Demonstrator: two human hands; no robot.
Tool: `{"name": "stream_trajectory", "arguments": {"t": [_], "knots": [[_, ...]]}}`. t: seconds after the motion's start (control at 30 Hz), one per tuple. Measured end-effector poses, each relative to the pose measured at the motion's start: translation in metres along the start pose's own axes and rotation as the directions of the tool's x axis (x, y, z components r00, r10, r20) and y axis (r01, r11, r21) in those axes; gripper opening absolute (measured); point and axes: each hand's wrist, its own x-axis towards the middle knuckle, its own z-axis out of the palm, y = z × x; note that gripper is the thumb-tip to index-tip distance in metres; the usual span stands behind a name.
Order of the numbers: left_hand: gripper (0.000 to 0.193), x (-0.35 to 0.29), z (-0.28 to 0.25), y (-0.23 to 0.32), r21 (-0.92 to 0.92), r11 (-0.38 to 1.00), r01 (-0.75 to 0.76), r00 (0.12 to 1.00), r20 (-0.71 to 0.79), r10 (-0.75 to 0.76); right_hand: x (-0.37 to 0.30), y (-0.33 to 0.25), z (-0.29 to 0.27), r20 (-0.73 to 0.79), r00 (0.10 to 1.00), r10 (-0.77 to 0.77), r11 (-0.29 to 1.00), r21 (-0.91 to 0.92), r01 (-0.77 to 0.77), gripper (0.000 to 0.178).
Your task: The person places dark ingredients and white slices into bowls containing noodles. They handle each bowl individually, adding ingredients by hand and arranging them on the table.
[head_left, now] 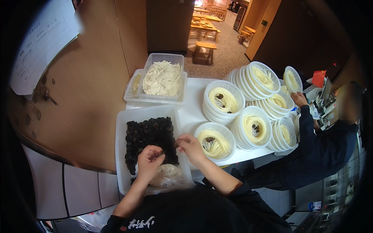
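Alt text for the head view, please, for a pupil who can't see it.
A person's left hand and right hand are over a translucent tub of dark, clumped pieces and a bagged bundle. To the right, stacked bowls hold pale noodles; a co-worker's hand is beside them.

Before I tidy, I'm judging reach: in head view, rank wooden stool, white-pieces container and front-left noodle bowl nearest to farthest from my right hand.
1. Front-left noodle bowl, just right of your right hand.
2. White-pieces container, table's far left.
3. Wooden stool, on the floor beyond.
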Motion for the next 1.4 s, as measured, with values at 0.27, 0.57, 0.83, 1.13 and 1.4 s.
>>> {"name": "stream_trajectory", "arguments": {"t": [0.27, 0.57, 0.83, 1.13, 1.4], "knots": [[0.018, 0.007, -0.003, -0.002, -0.382, 0.909, 0.166, 0.984, 0.000, -0.179, -0.005, -0.003, -0.005, 0.241, 0.934, 0.263, 0.886, 0.322, -0.333, 0.016], [0.032, 0.003, 0.000, -0.001, 0.308, 0.944, -0.118, 0.993, 0.048, 0.109, -0.015, -0.002, 0.009, 0.281, 0.955, 0.094, 0.978, -0.204, -0.037, 0.016], [0.020, 0.003, -0.004, 0.002, 0.267, 0.958, -0.103, 0.992, 0.096, 0.080, -0.014, -0.025, -0.010, 0.202, 0.977, -0.062, 0.960, -0.257, 0.114, 0.011], [0.005, 0.002, -0.013, -0.008, 0.245, 0.969, -0.017, 1.000, -0.008, 0.019, 0.002, -0.170, -0.148, -0.354, 0.805, -0.477, 0.879, -0.222, 0.423, 0.009], [0.005, 0.006, 0.000, -0.009, 0.265, 0.964, 0.014, 0.999, 0.032, -0.023, 0.066, -0.314, -0.255, -0.311, 0.626, -0.716, 0.495, -0.858, 0.140, 0.047]]}}
